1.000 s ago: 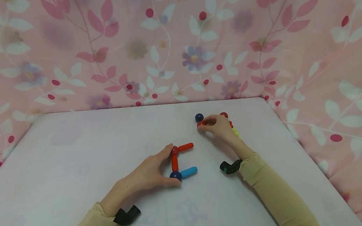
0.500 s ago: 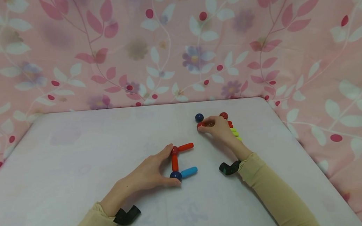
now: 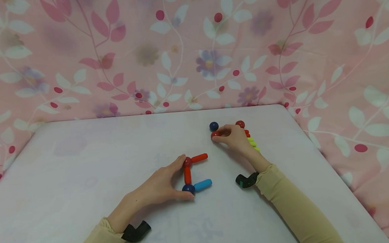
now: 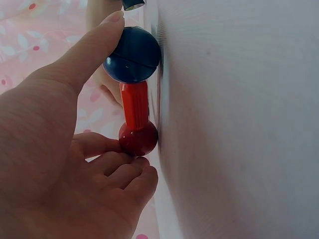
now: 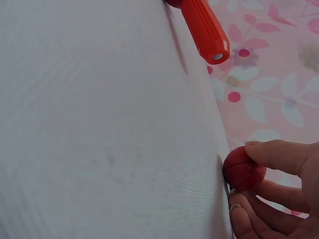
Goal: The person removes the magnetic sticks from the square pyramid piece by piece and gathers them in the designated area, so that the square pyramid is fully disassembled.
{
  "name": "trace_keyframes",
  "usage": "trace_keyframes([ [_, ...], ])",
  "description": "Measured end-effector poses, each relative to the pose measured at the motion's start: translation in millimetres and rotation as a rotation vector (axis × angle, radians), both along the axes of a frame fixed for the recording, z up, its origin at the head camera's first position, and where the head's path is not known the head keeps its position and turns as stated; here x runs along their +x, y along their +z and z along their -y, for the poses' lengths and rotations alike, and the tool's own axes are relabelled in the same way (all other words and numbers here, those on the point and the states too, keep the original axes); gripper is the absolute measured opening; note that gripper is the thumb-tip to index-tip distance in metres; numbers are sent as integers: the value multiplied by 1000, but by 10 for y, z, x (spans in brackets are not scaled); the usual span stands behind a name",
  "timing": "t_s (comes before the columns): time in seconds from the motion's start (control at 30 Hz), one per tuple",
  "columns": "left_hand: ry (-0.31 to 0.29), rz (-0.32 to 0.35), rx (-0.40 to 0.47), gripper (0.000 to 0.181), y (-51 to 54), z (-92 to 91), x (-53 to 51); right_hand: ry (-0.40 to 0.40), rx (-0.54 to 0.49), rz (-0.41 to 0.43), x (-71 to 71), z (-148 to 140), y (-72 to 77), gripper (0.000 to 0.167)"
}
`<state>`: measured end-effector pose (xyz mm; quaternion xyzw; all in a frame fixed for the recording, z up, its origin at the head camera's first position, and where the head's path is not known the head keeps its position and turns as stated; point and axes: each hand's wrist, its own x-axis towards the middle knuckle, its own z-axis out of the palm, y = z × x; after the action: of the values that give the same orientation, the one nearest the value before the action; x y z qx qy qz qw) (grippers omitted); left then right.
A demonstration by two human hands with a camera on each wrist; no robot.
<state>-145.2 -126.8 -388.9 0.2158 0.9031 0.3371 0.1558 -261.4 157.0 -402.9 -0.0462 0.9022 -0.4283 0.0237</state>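
My left hand (image 3: pixel 155 186) spans a ball-and-rod frame of magnetic toy pieces, gripping it from the left. Its thumb lies against the dark blue ball (image 4: pixel 132 55), and its fingers meet the red ball (image 4: pixel 138 138) at the other end. A red rod (image 4: pixel 134 105) joins these balls. Pointing right from the frame are a second red rod (image 3: pixel 199 158) and a light blue rod (image 3: pixel 203 185). Farther back on the right, my right hand (image 3: pixel 238 139) pinches a loose red ball (image 5: pixel 244 169) between thumb and fingers, at the tabletop.
Just behind the pinched ball sits a dark blue ball (image 3: pixel 214 126). Another red ball (image 3: pixel 240 124) lies beyond the right hand. Short red rods (image 3: pixel 247 133) and several yellow rods (image 3: pixel 253 143) are partly covered by that hand. A floral curtain (image 3: pixel 176 51) borders the white table (image 3: pixel 83 174).
My right hand has shifted very slightly left with the red ball, and more of the yellow rods shows behind it. The left hand and its frame stay in place.
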Motion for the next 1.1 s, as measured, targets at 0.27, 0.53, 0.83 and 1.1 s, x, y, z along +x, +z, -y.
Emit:
trace_keyframes([
  [0.27, -2, -9, 2, 117, -31, -20, 18, 19, 16, -16, 4, -31, -8, 39],
  [0.53, 2, -11, 1, 116, -59, -46, 41, 19, 3, -11, 19, -65, 17, 39],
  [0.83, 10, -16, 0, 116, -91, -75, 74, 8, -86, -111, 143, -95, 289, 41],
  [1.1, 25, -10, -2, 117, -112, -95, 108, 112, -119, -149, 431, 19, 425, 33],
])
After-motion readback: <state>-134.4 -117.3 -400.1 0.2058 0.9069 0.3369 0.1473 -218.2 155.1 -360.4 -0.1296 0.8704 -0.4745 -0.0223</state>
